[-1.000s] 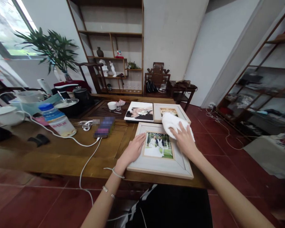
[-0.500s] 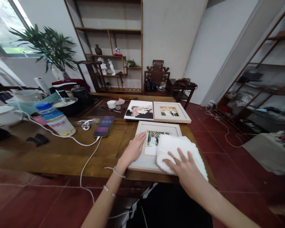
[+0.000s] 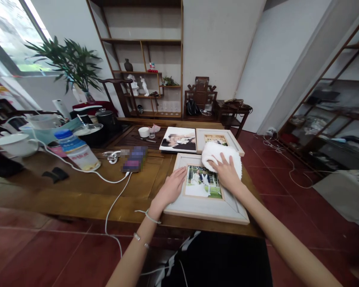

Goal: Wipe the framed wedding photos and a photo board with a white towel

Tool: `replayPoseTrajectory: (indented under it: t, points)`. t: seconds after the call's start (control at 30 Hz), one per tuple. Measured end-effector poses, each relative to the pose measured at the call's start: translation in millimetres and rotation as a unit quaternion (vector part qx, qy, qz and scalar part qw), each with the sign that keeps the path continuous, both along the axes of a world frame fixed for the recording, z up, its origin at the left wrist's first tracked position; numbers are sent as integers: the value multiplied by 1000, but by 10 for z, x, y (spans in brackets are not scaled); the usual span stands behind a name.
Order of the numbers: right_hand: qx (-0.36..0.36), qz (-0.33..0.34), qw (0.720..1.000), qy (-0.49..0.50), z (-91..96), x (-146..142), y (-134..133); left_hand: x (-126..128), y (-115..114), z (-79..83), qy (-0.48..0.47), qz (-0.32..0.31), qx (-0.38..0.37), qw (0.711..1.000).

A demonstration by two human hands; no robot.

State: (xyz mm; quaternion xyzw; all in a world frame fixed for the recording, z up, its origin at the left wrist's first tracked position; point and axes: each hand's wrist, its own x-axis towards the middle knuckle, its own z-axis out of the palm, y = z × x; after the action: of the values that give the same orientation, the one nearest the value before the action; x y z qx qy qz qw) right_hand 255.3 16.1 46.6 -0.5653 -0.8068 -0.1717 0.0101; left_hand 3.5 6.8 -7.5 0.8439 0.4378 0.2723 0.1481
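Observation:
A light wooden picture frame (image 3: 208, 217) with a wide grey-white mat lies flat near the front edge of the table, with a wedding photo (image 3: 202, 183) in its middle. My left hand (image 3: 174, 183) lies flat on the left side of this frame, fingers stretched out together. At the frame's top right corner, my right hand (image 3: 227, 173) presses on a bunched, fluffy white cloth (image 3: 219, 151) and holds it, fingers spread over it. The cloth covers that corner and overlaps the frame behind it.
Behind lie another framed photo (image 3: 233, 137) and a white-edged picture panel (image 3: 178, 139). To the left are a phone (image 3: 134, 159) on a white cable, a blue-capped bottle (image 3: 77, 149), a white cup (image 3: 143, 132) and a dark pot (image 3: 104, 119). The wooden table (image 3: 122, 207) ends just before my lap.
My right hand and the cloth have moved from the frame's lower right up to its top right corner, uncovering the photo. My left hand stays on the frame's left side.

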Motion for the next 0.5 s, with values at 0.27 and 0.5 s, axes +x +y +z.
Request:
replayPoseTrajectory:
  t: [0.27,0.5]
  points:
    - [-85,64,994,7,46,-77,-787,22,-16,10,-1,12,10,1000]
    - [-162,113,979,49,85,-143,-1565,22,-17,8,-3,1,18,1000]
